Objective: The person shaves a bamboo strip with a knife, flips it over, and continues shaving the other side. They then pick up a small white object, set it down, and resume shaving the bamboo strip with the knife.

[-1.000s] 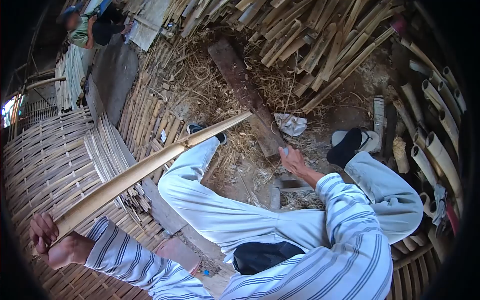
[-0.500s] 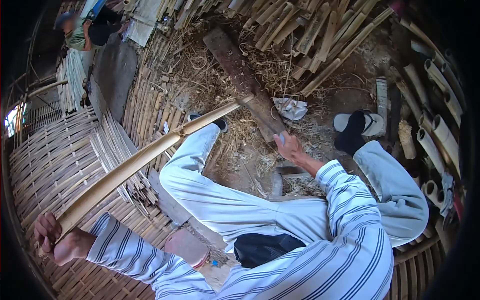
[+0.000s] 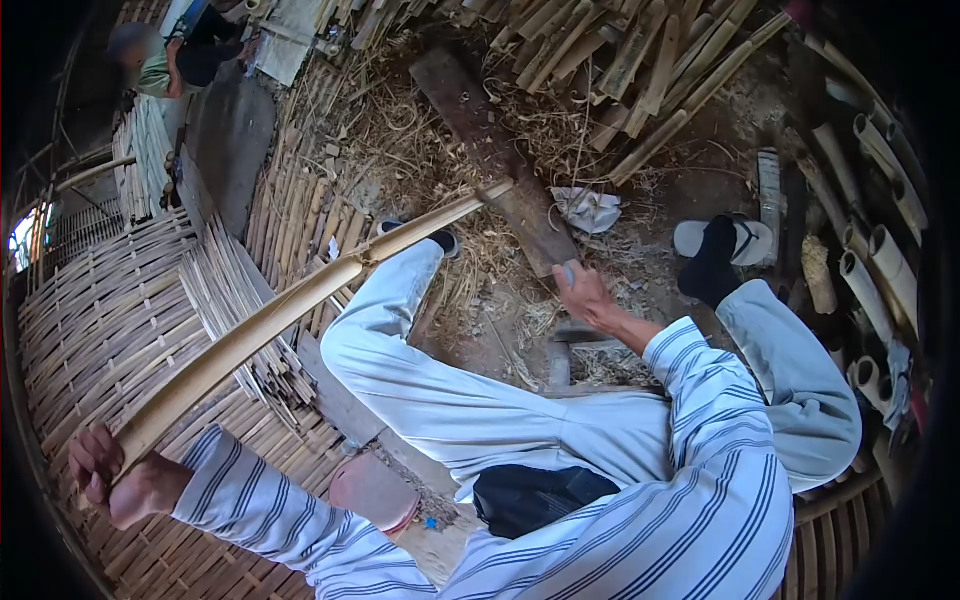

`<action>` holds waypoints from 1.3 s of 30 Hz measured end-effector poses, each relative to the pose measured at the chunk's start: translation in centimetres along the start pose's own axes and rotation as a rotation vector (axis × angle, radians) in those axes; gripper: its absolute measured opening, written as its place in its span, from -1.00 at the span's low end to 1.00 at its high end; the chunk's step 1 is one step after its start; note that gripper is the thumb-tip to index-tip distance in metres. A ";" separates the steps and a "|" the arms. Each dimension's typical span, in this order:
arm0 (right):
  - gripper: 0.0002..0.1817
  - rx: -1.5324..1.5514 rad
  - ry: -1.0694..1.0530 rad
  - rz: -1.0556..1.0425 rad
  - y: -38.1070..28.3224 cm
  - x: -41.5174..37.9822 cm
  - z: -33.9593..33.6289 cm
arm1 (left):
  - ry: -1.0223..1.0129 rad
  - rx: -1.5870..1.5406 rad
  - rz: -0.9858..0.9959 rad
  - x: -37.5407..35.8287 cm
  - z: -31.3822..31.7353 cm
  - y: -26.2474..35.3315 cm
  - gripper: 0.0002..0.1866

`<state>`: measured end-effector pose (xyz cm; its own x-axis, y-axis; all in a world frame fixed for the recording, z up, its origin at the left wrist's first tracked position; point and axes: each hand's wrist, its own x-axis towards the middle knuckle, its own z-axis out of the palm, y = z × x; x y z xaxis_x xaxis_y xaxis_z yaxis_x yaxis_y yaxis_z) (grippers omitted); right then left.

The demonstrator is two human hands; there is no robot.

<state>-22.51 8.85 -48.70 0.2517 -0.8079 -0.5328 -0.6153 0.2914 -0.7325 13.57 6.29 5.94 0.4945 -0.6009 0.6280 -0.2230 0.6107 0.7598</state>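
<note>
A long split bamboo piece (image 3: 240, 340) slants from the lower left up to the middle, its hollow side showing. My left hand (image 3: 112, 476) is wrapped round its near end. The far end rests over a dark wooden plank (image 3: 480, 125) on the ground. My right hand (image 3: 585, 293) is closed on the handle of a knife (image 3: 528, 228), whose dark blade reaches up to the bamboo's far end, above the plank. How deep the blade sits in the bamboo cannot be made out.
Split bamboo (image 3: 640, 70) is heaped at the top, and bamboo tubes (image 3: 880, 270) lie at the right. Woven matting (image 3: 110, 320) spreads at the left. Another person (image 3: 160, 75) sits at the upper left. Shavings and a crumpled white wrapper (image 3: 588, 210) lie near the plank.
My right hand and the knife have shifted slightly right in view, as have the plank and my legs. The bamboo's far end is a little higher and farther right. My left hand keeps its grip.
</note>
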 end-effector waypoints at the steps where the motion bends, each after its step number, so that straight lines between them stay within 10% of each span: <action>1: -0.48 0.004 -0.025 -0.072 -1.6 -0.4 -0.3 | 0.067 0.152 0.060 -0.8 0.7 -0.2 -0.78; 4: -0.53 0.082 -0.011 -0.295 -6.5 -0.9 0.5 | 0.268 0.435 0.177 -1.9 2.9 -1.0 -0.75; 9: -0.52 0.245 -0.036 -0.567 -13.3 -1.8 -0.3 | -0.118 -0.028 -0.015 -0.1 -2.1 1.4 -0.77; 11: -0.54 0.249 -0.029 -0.588 -12.6 -0.2 0.9 | 0.017 0.136 0.096 -0.5 -0.7 1.1 -0.76; 17: -0.40 -0.115 0.136 0.155 2.9 7.9 4.7 | 0.102 0.150 0.071 -0.8 0.3 0.1 -0.78; 25: -0.65 0.068 0.179 -0.255 -1.3 3.6 1.5 | 0.081 0.291 0.024 1.5 -1.0 -0.7 -0.76; 31: -0.47 -0.198 0.211 0.207 5.9 3.7 3.9 | 0.074 0.195 0.038 0.4 0.5 -1.4 -0.77; 39: -0.38 0.004 -0.061 0.158 -1.8 0.8 0.1 | 0.049 0.200 0.051 0.0 1.0 -1.2 -0.76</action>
<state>-21.07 7.72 -47.87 0.1970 -0.7195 -0.6660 -0.6477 0.4144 -0.6393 12.99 5.08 5.20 0.5173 -0.5429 0.6616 -0.4091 0.5222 0.7483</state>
